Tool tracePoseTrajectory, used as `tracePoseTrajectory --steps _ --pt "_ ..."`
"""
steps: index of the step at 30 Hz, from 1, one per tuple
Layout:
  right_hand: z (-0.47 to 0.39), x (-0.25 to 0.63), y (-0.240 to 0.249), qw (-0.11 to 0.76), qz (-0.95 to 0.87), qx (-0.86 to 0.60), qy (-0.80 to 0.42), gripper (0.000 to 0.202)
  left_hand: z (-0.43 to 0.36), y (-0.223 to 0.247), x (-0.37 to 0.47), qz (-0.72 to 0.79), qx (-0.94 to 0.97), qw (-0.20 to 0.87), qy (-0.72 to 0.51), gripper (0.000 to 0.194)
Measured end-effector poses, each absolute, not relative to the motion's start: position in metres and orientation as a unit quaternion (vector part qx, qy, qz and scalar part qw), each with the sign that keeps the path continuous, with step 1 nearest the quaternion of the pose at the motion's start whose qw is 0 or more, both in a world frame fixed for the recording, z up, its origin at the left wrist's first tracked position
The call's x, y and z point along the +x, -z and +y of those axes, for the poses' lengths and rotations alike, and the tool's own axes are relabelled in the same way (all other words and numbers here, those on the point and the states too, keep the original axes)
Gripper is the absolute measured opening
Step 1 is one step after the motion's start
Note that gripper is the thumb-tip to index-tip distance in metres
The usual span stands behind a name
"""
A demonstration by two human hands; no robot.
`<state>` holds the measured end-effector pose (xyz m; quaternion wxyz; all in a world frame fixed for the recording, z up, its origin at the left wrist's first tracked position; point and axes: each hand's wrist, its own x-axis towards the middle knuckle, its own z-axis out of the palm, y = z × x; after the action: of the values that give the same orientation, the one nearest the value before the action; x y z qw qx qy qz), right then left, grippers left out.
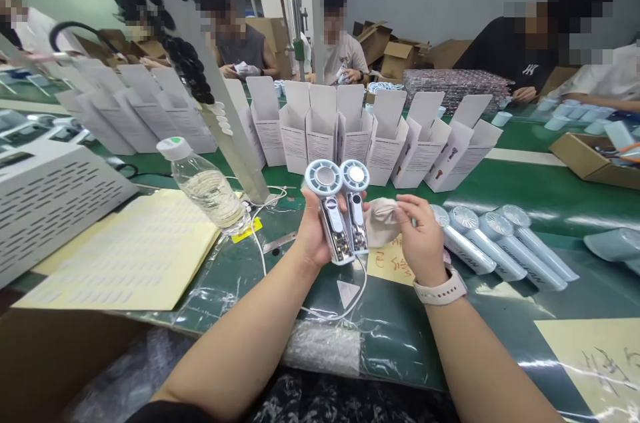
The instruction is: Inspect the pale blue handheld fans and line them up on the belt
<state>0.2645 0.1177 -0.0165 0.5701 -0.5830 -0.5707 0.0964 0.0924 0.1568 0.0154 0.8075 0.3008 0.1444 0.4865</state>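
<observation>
Two light-blue handheld fans are in my left hand (pixel 311 236), side by side with round heads up. The nearer handheld fan (pixel 327 210) and the other handheld fan (pixel 357 206) show circuit parts in their handles. A white cable (pixel 361 290) curves on the table below them. Between thumb and fingers, my right hand (pixel 421 236) pinches a crumpled beige cloth (pixel 384 222), just beside the fans. Several pale-blue fans (pixel 500 246) lie in a row to the right of that wrist.
Open white boxes (pixel 320 126) stand in a row across the green table (pixel 520 173). A water bottle (pixel 207 190), a label sheet (pixel 125 250) and a slotted metal case (pixel 65 190) are left. A slanted metal post (pixel 235 143) rises behind. Co-workers (pixel 345 53) sit opposite.
</observation>
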Motion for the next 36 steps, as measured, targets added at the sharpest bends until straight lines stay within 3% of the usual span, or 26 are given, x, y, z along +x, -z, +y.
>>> tracePoseTrajectory --steps 2,5,9,11,13,22,29,32,36 --pt "0.116 0.273 0.008 0.624 -0.539 -0.551 -0.124 0.019 0.150 -0.011 0.098 0.142 0.324 0.832 -0.428 0.066" --pt "0.112 0.273 -0.004 0.670 -0.501 -0.478 -0.267 0.022 0.141 -0.005 0.105 0.130 0.357 0.863 -0.334 0.068" --pt "0.106 0.270 -0.017 0.614 -0.442 -0.431 -0.493 0.070 0.135 -0.005 0.107 0.116 0.383 0.872 -0.283 0.070" --pt "0.104 0.270 -0.020 0.582 -0.424 -0.401 -0.567 0.074 0.134 -0.006 0.107 0.119 0.397 0.868 -0.273 0.070" --pt "0.103 0.271 -0.020 0.558 -0.420 -0.390 -0.600 0.064 0.134 -0.006 0.107 0.124 0.407 0.865 -0.266 0.070" --pt "0.104 0.254 -0.014 0.607 -0.432 -0.459 -0.484 0.047 0.132 -0.002 0.112 0.121 0.370 0.877 -0.281 0.069" --pt "0.109 0.275 -0.014 0.632 -0.445 -0.581 -0.256 0.052 0.134 -0.001 0.110 0.105 0.365 0.890 -0.252 0.069" --pt "0.109 0.291 -0.018 0.687 -0.442 -0.483 -0.315 0.045 0.135 0.000 0.110 0.090 0.357 0.898 -0.241 0.070" --pt "0.101 0.300 -0.028 0.584 -0.563 -0.381 -0.443 0.054 0.138 0.007 0.108 0.077 0.362 0.915 -0.162 0.072"
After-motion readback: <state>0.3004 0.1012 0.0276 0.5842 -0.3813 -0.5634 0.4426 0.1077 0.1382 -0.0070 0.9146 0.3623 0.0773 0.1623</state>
